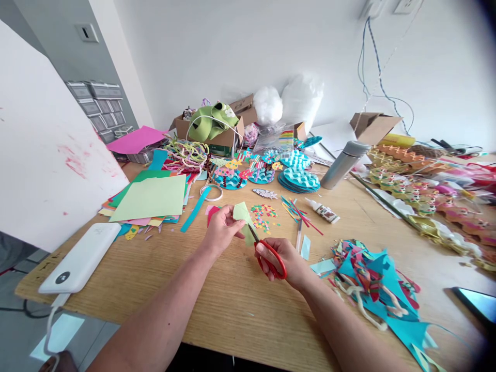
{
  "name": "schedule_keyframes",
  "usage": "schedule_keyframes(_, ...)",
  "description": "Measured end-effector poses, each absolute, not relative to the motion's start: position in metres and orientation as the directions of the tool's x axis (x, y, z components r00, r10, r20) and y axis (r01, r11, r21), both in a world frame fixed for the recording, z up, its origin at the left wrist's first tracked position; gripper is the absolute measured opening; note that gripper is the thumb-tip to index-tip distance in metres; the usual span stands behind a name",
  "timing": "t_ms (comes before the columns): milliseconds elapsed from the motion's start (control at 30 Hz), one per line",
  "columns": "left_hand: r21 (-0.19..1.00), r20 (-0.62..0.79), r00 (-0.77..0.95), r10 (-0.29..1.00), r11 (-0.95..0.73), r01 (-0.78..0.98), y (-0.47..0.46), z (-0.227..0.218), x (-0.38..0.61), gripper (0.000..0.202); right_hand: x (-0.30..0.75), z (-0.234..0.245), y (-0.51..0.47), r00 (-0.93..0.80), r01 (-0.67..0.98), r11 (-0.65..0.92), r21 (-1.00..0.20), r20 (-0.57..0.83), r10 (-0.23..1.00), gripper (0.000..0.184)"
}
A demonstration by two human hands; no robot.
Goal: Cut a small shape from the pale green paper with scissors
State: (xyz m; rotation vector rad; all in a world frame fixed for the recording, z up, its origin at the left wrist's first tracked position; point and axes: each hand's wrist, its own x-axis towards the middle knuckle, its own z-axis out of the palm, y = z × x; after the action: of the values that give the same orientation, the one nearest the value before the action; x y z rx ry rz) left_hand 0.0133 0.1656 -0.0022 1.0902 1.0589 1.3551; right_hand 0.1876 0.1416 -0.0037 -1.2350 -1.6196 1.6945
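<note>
My left hand (pixel 220 227) pinches a small light green paper piece (pixel 243 214) just above the wooden table (pixel 217 305). My right hand (pixel 284 258) grips red-handled scissors (pixel 271 257), fingers through the loops. The blades point up and left into the lower edge of the green piece. Both hands hover over the middle of the table, a little in front of a scatter of small coloured paper bits (pixel 264 215).
Coloured paper sheets (pixel 153 199) lie at the left, a white power bank (pixel 81 257) near the left edge. A glue bottle (pixel 322 211), a metal flask (pixel 343 164), blue paper discs (pixel 299 179) and cardboard boxes (pixel 217 135) stand behind. A scrap pile (pixel 374 281) lies right.
</note>
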Motion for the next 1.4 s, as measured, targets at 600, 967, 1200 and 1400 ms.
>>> schedule_keyframes(600,0.913,-0.171,0.133,0.976,0.208,-0.351,0.165,0.002,0.008,0.035,0.192,-0.003,0.140,-0.578,0.065,-0.271,-0.960,-0.257,0.775,0.056)
schedule_keyframes(967,0.883,-0.207,0.231,0.951,0.283,-0.375,0.166,0.003,0.004,0.032,0.195,-0.008,0.142,-0.615,0.007,-0.346,-0.938,-0.277,0.738,0.057)
schedule_keyframes(1200,0.874,-0.216,0.277,0.936,0.312,-0.372,0.167,0.003,0.002,0.029,0.195,-0.006,0.143,-0.623,0.007,-0.359,-0.933,-0.285,0.728,0.059)
schedule_keyframes(1400,0.931,-0.139,0.163,0.977,0.185,-0.316,0.166,0.001,0.004,0.033,0.192,-0.008,0.142,-0.570,0.056,-0.319,-0.946,-0.293,0.768,0.059)
